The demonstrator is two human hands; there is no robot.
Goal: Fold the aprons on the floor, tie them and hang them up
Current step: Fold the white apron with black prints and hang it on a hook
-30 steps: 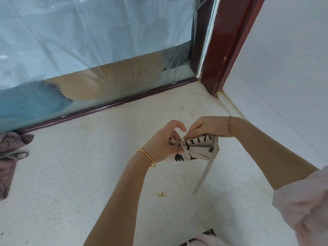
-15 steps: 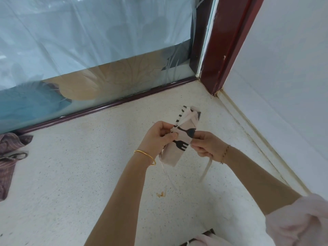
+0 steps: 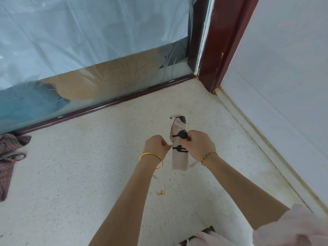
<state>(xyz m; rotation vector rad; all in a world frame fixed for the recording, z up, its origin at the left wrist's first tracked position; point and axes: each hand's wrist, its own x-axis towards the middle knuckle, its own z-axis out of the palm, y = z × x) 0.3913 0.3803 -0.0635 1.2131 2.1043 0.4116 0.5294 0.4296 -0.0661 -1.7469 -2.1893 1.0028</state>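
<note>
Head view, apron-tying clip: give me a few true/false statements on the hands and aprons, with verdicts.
1. Both hands grip the folded apron or its strap. True.
2. The left hand wears a gold bangle. True.
3. The folded apron lies flat on the floor. False: it is held up in the hands.
4. The striped apron hangs on the wall. False: it lies on the floor at left.
5. The right hand is empty. False: it grips the apron's middle.

Open floor (image 3: 79,174) leftward; wall (image 3: 284,86) crowds the right.
</note>
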